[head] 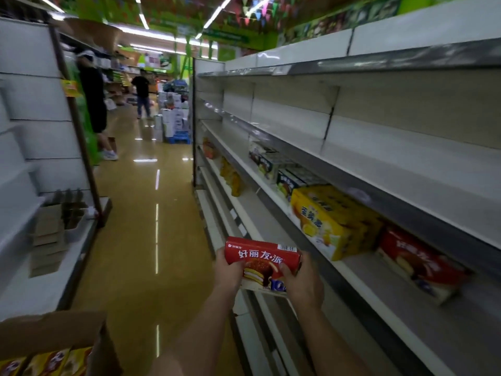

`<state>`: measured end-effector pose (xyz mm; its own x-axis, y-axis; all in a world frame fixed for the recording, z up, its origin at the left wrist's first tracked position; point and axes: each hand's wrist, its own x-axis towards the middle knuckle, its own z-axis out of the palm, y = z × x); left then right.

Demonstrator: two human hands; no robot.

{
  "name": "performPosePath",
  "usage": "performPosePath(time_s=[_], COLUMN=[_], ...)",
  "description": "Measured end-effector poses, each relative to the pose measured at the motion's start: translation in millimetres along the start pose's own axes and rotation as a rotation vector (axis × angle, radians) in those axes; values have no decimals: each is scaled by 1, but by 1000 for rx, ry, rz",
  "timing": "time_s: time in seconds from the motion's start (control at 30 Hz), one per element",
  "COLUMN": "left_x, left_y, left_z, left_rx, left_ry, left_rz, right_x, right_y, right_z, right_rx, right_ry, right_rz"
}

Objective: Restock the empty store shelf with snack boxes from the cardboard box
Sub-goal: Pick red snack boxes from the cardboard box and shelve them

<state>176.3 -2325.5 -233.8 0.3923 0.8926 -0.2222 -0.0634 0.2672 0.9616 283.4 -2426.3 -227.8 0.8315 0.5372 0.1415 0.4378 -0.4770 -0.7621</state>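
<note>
At the lower left corner of the frame you have the cardboard box (54, 332), its flap up and a row of yellow snack packs (48, 362) showing inside. Above it, along the left edge, a white shelving unit (29, 126) carries some flattened brown cartons (50, 234) on its low shelf. Up the aisle in the upper left, one person in dark clothes (93, 101) stands beside that unit and another (142, 90) stands farther off near stacked white cases (173, 120). Moving to the lower centre, your left hand (229, 270) grips the left end of a red snack box (261, 263) — fingers curled around its edge, thumb on the front face. Your right hand (301, 283) grips the right end the same way, fingers wrapped and pressed against the box. You hold the box in the air, out in front of the shelf edge, touching no shelf. To the right, the store shelf (406, 308) runs up the frame, mostly bare. On the level just beyond your hands sits a yellow box (333, 221), with a blurred red box (417, 264) near it on the right and a few smaller boxes (271, 164) farther up the row — their print is too blurred to read.
</note>
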Motion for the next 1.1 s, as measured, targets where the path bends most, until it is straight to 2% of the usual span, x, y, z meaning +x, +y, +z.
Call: performPosePath(time_s=[0.2,0.37,0.6,0.73,0.93,1.1], left_x=[8,8,1,-7,-13,-10], left_y=[4,9,9,10,0,-9], left_z=[66,109,150,170,197,210], left_rx=[-16,60,128,169,315,362], left_ry=[-198,-383,-653,-743,-799,-876], left_rz=[69,102,26,30,8,22], right_x=[17,20,9,4,4,7], right_y=[24,38,52,62,80,91], right_z=[-44,-72,-97,-113,-135,-141], right_rx=[-15,9,-80,-176,-297,-254], right_ry=[215,419,668,709,659,663], right_rz=[112,256,354,394,510,483])
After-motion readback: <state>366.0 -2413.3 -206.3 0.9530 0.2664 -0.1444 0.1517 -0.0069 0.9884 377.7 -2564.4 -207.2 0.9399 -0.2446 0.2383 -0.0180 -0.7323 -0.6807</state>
